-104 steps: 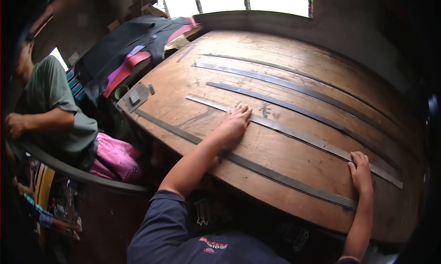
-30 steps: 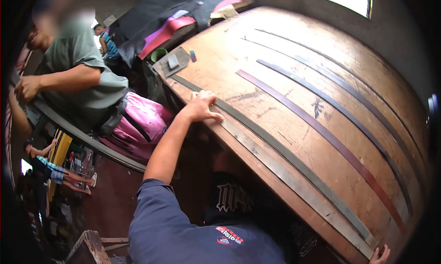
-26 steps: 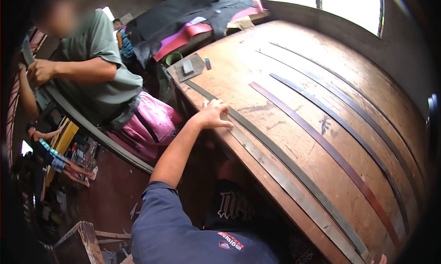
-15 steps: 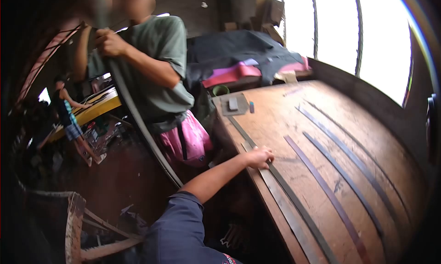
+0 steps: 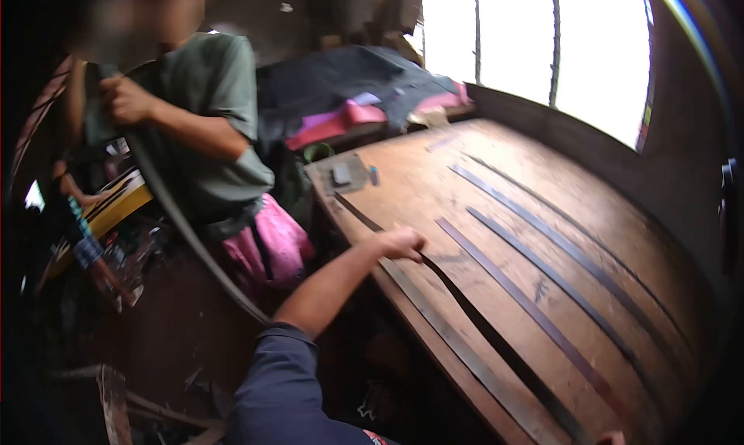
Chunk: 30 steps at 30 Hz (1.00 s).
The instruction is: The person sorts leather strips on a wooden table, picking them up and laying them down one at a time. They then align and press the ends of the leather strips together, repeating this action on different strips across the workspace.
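Observation:
My left hand [image 5: 401, 243] is closed around a black leather strip [image 5: 473, 309], which bends and twists slightly over the wooden table [image 5: 496, 236]. One end of that strip reaches past the hand toward the far left corner. Beside it, along the near left edge, lies a grey-brown strip [image 5: 442, 329]. To the right lie a purple-brown strip [image 5: 504, 286] and a dark strip [image 5: 535, 263]. Only a small bit of my right hand [image 5: 611, 439] shows at the bottom edge, near the low end of the black strip; its fingers are hidden.
A co-worker in a green shirt [image 5: 221, 96] stands to the left, holding a long grey strip [image 5: 174, 209]. A small block [image 5: 341, 174] sits on a grey slab at the table's far corner. Dark sheets [image 5: 341, 81] are piled behind. A wooden frame [image 5: 114, 406] stands low left.
My left hand has closed on the black strip, which now curves off its straight line. The view has shifted to the right, and part of my right hand has appeared at the bottom.

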### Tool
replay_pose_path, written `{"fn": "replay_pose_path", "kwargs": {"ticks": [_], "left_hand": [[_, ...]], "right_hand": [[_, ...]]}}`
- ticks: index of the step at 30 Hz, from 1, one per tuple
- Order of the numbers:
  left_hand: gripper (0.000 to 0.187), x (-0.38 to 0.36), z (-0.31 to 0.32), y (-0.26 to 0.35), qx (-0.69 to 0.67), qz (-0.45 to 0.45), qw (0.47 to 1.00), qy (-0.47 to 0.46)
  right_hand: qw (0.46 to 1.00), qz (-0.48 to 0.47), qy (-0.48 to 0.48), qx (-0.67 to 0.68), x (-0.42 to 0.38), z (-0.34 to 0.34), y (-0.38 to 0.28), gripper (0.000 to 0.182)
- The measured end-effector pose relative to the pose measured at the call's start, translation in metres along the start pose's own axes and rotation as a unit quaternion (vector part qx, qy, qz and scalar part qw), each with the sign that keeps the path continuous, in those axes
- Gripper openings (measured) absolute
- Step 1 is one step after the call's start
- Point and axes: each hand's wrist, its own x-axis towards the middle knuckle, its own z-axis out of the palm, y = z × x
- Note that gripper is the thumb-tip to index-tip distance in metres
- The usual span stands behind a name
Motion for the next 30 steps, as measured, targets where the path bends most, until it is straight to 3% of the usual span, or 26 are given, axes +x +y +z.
{"fn": "replay_pose_path", "kwargs": {"ticks": [1, 2, 3, 6, 8, 9, 11, 12, 13, 15, 18, 19, 20, 22, 23, 24, 26, 28, 30], "left_hand": [[0.041, -0.007, -0.003, 0.000, 0.032, -0.007, 0.998, 0.047], [0.047, -0.015, -0.001, -0.006, 0.062, 0.015, 0.990, 0.123], [0.051, -0.022, -0.010, 0.002, 0.073, -0.030, 0.989, 0.122], [0.050, -0.044, -0.013, -0.003, 0.022, -0.024, 0.976, 0.217], [0.054, -0.064, -0.016, -0.004, 0.076, 0.053, 0.926, 0.367], [0.057, -0.079, -0.018, -0.005, 0.077, 0.045, 0.909, 0.406], [0.062, -0.108, -0.020, -0.011, 0.110, 0.016, 0.873, 0.475], [0.060, -0.122, -0.020, -0.021, 0.115, 0.003, 0.864, 0.491], [0.058, -0.131, -0.016, -0.031, 0.105, -0.011, 0.853, 0.512], [0.055, -0.140, -0.013, -0.052, 0.093, -0.025, 0.834, 0.543], [0.047, -0.106, -0.017, -0.068, 0.052, -0.035, 0.802, 0.594], [0.045, -0.084, -0.032, -0.056, 0.062, -0.082, 0.807, 0.582], [0.048, -0.054, -0.040, -0.063, 0.081, -0.164, 0.811, 0.555], [0.059, 0.004, -0.056, -0.078, 0.097, -0.289, 0.818, 0.488], [0.058, 0.018, -0.061, -0.073, 0.087, -0.330, 0.827, 0.447], [0.058, 0.029, -0.056, -0.076, 0.083, -0.336, 0.824, 0.448], [0.056, 0.046, -0.033, -0.088, 0.107, -0.357, 0.848, 0.376], [0.051, 0.051, 0.000, -0.099, 0.091, -0.349, 0.874, 0.325], [0.048, 0.059, 0.027, -0.117, 0.102, -0.351, 0.880, 0.303]], "right_hand": [[0.999, 0.041, 0.018, 0.012, -0.007, -0.002, -0.027, 0.058], [0.994, -0.036, 0.098, -0.004, -0.007, 0.004, -0.032, 0.032], [0.987, -0.009, 0.159, -0.022, -0.011, 0.015, -0.037, 0.035], [0.993, 0.050, 0.101, -0.039, -0.013, -0.003, -0.085, 0.026], [0.977, -0.010, 0.194, -0.086, -0.007, -0.017, -0.107, 0.016], [0.976, 0.023, 0.214, -0.039, -0.006, -0.034, -0.126, 0.013], [0.901, -0.118, 0.394, -0.137, -0.002, -0.062, -0.132, 0.020], [0.877, -0.169, 0.428, -0.140, -0.002, -0.086, -0.136, 0.025], [0.765, -0.207, 0.469, -0.389, 0.002, -0.109, -0.164, 0.022], [0.619, -0.291, 0.552, -0.477, 0.044, -0.165, -0.163, 0.026], [0.559, -0.279, 0.551, -0.553, 0.179, -0.213, -0.272, 0.041], [0.531, -0.123, 0.586, -0.600, 0.247, -0.221, -0.292, 0.045], [0.599, -0.048, 0.557, -0.574, 0.275, -0.210, -0.332, 0.045], [0.627, -0.119, 0.629, -0.443, 0.308, -0.169, -0.411, 0.046], [0.606, -0.274, 0.653, -0.362, 0.316, -0.136, -0.432, 0.041], [0.661, -0.385, 0.548, -0.338, 0.286, -0.097, -0.466, 0.033], [0.610, -0.523, 0.450, -0.390, 0.247, -0.034, -0.474, 0.021], [0.793, -0.510, 0.199, -0.266, 0.229, 0.003, -0.430, 0.030], [0.833, -0.441, 0.124, -0.310, 0.216, 0.007, -0.372, 0.032]]}}
